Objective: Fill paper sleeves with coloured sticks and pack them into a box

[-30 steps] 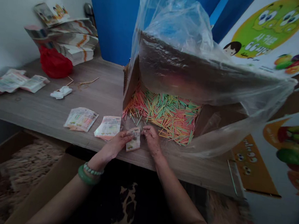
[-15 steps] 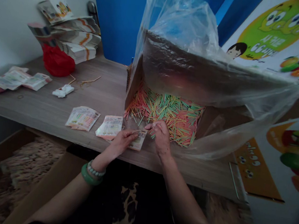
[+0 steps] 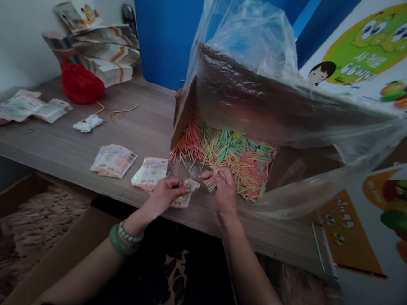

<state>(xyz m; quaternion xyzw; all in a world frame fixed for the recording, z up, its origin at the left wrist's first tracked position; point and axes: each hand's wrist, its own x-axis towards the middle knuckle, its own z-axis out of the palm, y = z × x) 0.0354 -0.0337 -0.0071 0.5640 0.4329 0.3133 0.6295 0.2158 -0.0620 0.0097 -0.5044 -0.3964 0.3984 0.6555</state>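
Observation:
My left hand (image 3: 166, 193) pinches the upper edge of a small printed packet (image 3: 183, 201) at the table's front edge. The packet's top gapes a little towards the right. A few centimetres away, my right hand (image 3: 225, 193) has its fingers closed on a small bunch of coloured sticks (image 3: 210, 184), whose ends point at the packet. Behind both hands lies a heap of thin pink, green and yellow sticks (image 3: 226, 147) in a box lined with clear plastic (image 3: 229, 77). Left of my left hand are a stack of packets (image 3: 150, 172) and a fanned stack (image 3: 114, 161).
A red bag (image 3: 81, 84) and banded stacks of printed packs (image 3: 113, 55) stand at the back left. More packets (image 3: 22, 106) and a crumpled white piece (image 3: 88, 123) lie on the left. Loose plastic liner (image 3: 303, 206) spreads over the table on the right.
The packet's top has been pulled open and the packet now bends in my left hand. My right hand has moved slightly right, and the sticks in it show more clearly.

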